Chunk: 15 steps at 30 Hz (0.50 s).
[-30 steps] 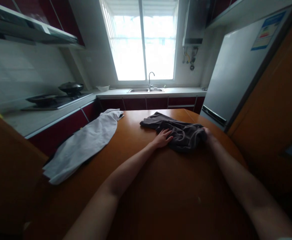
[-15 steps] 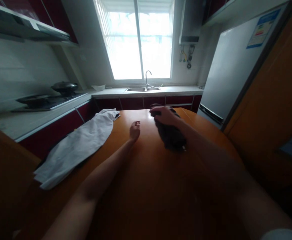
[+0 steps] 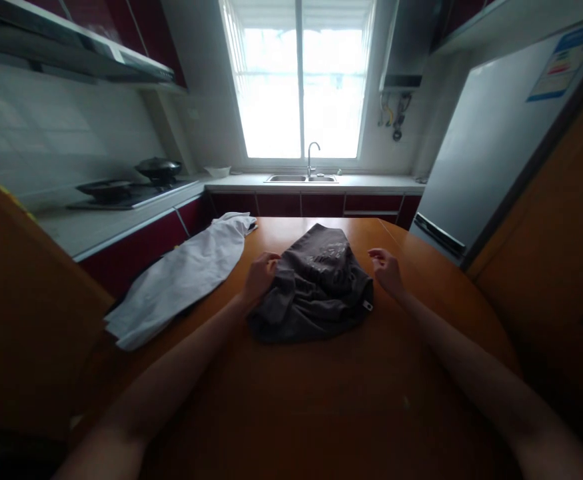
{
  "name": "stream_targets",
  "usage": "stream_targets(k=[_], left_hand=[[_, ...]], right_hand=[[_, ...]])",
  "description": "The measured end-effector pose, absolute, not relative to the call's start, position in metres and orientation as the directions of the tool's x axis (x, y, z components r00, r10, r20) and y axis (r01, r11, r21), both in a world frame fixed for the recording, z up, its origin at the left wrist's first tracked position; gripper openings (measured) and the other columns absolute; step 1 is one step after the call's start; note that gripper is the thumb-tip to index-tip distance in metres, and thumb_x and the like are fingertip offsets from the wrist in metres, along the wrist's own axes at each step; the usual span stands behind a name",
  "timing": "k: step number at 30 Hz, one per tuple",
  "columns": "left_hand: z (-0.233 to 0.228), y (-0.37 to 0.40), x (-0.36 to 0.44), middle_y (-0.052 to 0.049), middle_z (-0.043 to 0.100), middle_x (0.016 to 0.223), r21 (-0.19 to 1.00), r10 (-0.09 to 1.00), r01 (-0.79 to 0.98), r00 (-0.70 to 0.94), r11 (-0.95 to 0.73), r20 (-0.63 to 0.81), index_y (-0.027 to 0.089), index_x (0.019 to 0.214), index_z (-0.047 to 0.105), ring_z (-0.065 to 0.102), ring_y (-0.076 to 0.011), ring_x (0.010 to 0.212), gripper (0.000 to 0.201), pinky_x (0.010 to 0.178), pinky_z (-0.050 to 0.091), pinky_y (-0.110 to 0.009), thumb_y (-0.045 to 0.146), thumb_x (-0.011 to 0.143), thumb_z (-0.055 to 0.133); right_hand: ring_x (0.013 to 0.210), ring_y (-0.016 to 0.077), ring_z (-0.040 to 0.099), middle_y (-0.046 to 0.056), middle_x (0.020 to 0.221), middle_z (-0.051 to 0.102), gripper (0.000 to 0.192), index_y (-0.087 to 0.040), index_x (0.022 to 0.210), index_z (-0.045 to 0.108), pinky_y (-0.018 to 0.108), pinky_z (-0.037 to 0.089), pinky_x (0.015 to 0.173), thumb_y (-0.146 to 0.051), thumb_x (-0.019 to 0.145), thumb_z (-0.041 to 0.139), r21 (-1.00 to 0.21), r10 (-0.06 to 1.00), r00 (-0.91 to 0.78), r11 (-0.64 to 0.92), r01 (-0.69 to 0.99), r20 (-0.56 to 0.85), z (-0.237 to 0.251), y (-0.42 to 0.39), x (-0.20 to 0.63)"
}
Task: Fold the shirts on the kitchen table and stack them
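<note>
Left hand point(image 3: 259, 279) and right hand point(image 3: 387, 272) flank a rumpled dark garment point(image 3: 301, 310).
The left fingers curl at its left edge; whether they pinch cloth, I cannot tell. The right fingers, loosely bent and partly open, hold nothing, just beside its right edge. The garment lies on the wooden counter point(image 3: 291, 400), a small white tag point(image 3: 368, 306) at its right side; a white garment point(image 3: 186, 273) lies further left.

Your bare left arm point(image 3: 186, 370) and right arm point(image 3: 464, 353) stretch forward, converging toward the wrists. Your left hand point(image 3: 260, 279) curls its fingers inward; your right hand point(image 3: 387, 272) is opposite, its fingers loosely bent and pointing left.
</note>
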<state>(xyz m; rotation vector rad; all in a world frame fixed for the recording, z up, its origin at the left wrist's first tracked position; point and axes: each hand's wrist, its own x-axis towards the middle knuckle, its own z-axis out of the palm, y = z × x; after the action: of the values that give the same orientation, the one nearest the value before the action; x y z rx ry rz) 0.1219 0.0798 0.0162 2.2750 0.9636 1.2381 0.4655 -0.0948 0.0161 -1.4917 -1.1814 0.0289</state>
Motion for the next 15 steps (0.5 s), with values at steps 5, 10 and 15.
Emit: stream_targets(k=[5,10,15], left_hand=[[0.007,0.028,0.149,-0.008,0.064,0.133,0.266,0.388,0.293,0.796,-0.918,0.465,0.023,0.126,0.066,0.056,-0.0246,0.128,0.035,0.112,0.042,-0.041,0.030,0.095,0.054],[-0.007,0.022,0.152,-0.009,0.049,0.153,0.176,0.461,0.429,0.854,-0.886,0.241,0.024,0.143,0.056,0.035,-0.0295,0.147,0.049,0.121,0.028,-0.050,0.047,0.100,0.045],[-0.007,0.031,0.147,-0.008,0.041,0.159,0.161,0.605,0.584,0.783,-0.796,0.145,0.027,0.145,0.054,0.031,-0.0339,0.149,0.052,0.119,0.026,-0.057,0.051,0.100,0.041]], right_hand=[[0.090,0.0243,0.067,0.009,0.097,0.073,0.027,-0.020,0.093,0.071,0.038,0.053,0.081,-0.038,0.087,0.053,-0.762,0.834,0.339,0.141,0.633,0.436,-0.023,-0.111,0.485],[0.090,0.0238,0.065,0.009,0.098,0.070,0.028,-0.020,0.096,0.071,0.036,0.052,0.082,-0.045,0.086,0.062,-0.651,0.859,0.177,0.214,0.728,0.481,-0.027,-0.108,0.467],[0.078,0.0206,0.062,0.006,0.085,0.068,0.014,-0.019,0.085,0.067,0.033,0.050,0.074,-0.030,0.083,0.058,-0.654,0.792,0.320,0.127,0.746,0.520,-0.010,-0.112,0.454]])
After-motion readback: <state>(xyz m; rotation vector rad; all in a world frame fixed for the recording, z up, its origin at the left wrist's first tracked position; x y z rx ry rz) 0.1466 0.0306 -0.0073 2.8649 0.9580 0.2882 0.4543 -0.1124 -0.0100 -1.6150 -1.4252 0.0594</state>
